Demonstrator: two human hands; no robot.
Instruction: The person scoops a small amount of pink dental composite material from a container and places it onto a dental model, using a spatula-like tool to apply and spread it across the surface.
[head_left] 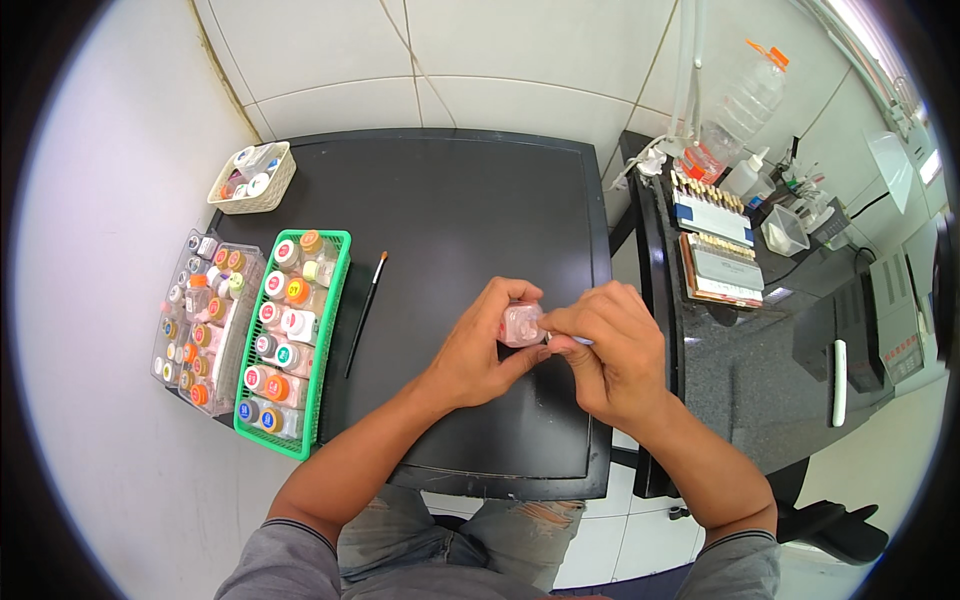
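A clear plastic tray point(232, 342) packed with small capped bottles point(197, 302) sits along the left edge of a black table point(450, 210), while a cream basket point(262, 205) of assorted containers occupies the far left corner. Just right of the tray, a green basket point(330, 330) stands toward the near left corner, filled with rows of lidded bottles whose caps show orange, white, teal and blue. Beside it lies a slim black brush point(366, 312), its orange-brown tip pointing toward the far edge. Over the right half of the table, near its right edge, a person's left hand point(475, 352) grips a small clear jar point(520, 328) with a pinkish tint, fingers and thumb curled around its sides. At the jar's right side, a thin pale-blue tool point(584, 341), mostly hidden, is pinched in the right hand point(622, 345), its fingers closed and its index finger reaching to the jar; whether the tool's tip touches the jar cannot be told. Farther right, a glossy dark counter point(725, 390) carries two sets of tooth-coloured tabs point(712, 192) near its left edge, a large clear bottle point(745, 105) with an orange cap toward the far edge, and a white bar point(839, 384) near its right edge
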